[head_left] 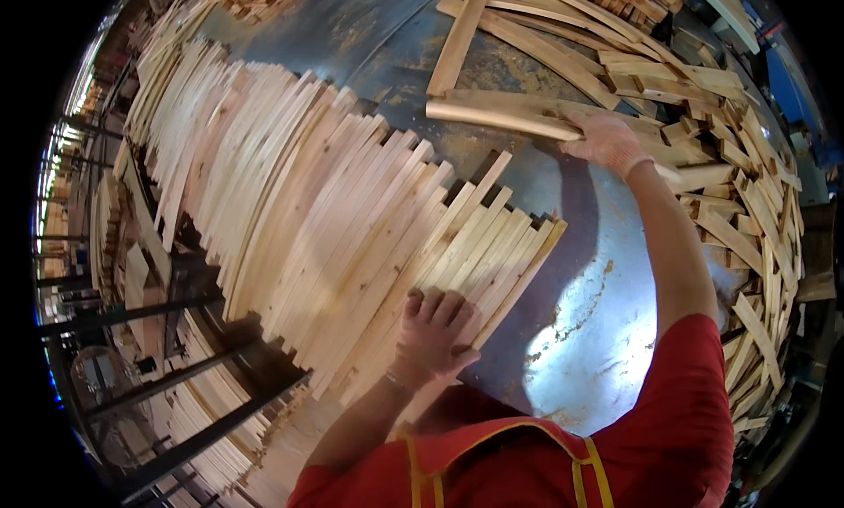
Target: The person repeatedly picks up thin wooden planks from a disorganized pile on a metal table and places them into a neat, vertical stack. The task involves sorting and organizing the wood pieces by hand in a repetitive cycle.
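My right hand point(607, 143), in a thin pale glove, reaches out to the right and is closed round the near end of a wooden strip point(501, 119). That strip slants away to the left over the metal tabletop, close to another board. My left hand point(437, 332), also gloved, lies palm down with its fingers stretched over the near ends of a row of wooden strips point(352, 218). These pale strips lie side by side in a wide band, their far ends uneven. What is under the left palm is hidden.
The worn blue-grey metal table point(589, 332) shows between the row and a jumbled pile of offcuts point(756, 218) on the right. Longer boards point(536, 51) lie at the far right. Dark metal bars point(185, 367) of a rack stand at the lower left, with more strips below.
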`<state>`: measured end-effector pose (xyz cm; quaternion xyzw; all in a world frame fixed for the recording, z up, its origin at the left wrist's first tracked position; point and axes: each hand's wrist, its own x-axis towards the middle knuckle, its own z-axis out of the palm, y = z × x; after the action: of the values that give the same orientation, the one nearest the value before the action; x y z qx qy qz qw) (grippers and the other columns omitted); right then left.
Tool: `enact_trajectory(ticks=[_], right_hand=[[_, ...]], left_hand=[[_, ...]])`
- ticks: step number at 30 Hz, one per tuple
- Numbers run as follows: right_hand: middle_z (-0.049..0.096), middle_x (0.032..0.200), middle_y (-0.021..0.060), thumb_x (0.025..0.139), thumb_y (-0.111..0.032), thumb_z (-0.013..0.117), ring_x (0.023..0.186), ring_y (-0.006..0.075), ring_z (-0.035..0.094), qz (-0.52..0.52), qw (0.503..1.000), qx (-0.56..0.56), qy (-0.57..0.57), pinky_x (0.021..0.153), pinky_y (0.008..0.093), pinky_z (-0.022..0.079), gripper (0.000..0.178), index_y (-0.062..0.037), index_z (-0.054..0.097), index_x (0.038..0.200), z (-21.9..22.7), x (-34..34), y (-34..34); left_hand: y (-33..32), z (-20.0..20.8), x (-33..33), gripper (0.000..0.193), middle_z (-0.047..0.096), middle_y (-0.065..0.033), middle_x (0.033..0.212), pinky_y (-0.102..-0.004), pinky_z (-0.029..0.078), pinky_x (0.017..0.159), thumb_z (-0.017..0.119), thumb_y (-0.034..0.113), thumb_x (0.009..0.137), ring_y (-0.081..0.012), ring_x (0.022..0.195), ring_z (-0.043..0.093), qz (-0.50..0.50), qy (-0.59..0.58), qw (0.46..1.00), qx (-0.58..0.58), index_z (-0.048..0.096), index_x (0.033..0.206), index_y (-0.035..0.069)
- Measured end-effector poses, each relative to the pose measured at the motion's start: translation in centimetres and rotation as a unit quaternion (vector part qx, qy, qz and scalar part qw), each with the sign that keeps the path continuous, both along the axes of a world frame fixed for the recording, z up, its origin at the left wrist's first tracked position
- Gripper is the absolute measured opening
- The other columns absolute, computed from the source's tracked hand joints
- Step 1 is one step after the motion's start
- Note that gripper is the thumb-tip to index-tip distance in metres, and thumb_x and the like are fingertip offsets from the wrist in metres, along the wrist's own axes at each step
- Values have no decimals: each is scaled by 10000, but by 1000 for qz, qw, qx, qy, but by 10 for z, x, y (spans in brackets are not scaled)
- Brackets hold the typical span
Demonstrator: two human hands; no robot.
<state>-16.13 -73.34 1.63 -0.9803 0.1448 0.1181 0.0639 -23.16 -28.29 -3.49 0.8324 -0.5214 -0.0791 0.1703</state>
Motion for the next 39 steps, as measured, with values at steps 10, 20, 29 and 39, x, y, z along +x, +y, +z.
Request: enact_trajectory(ticks=[10, 20, 29, 39], right_hand=[[744, 1109, 102, 988, -437, 708, 938, 182, 684, -425, 792, 401, -178, 833, 338, 558, 659, 19, 606, 1453, -71, -261, 128], [709, 1296, 79, 1053, -373, 709, 1012, 139, 694, -315, 722, 590, -177, 797, 330, 583, 733, -6, 414, 1614, -124, -278, 374], [691, 1318, 124, 1028, -252, 681, 1173, 198, 654, -344, 728, 562, -189, 1032, 326, 524, 632, 14, 480, 1564, -117, -279, 405], [687, 1403, 223, 938, -346, 797, 1291, 308, 656, -340, 813, 462, -99, 1098, 395, 491, 773, 29, 485, 1538, -100, -265, 389]], left_hand=[[22, -13, -12, 776, 576, -94, 1312, -563, 345, 1130, 824, 564, 708, -344, 1301, 484, 3, -22, 999, -34, 632, 1323, 132], [267, -25, -97, 409, 726, -118, 914, -337, 554, 844, 798, 260, 878, -217, 882, 707, 346, 123, 923, -113, 745, 1248, 94], [280, -71, -85, 638, 719, -65, 1201, -320, 515, 950, 662, 625, 1012, -143, 1051, 640, 519, 586, 563, -264, 749, 1271, 49], [253, 41, 59, 713, 683, -178, 1320, -404, 576, 943, 674, 494, 1012, -262, 1105, 706, 133, 713, 676, -134, 544, 1495, -15]])
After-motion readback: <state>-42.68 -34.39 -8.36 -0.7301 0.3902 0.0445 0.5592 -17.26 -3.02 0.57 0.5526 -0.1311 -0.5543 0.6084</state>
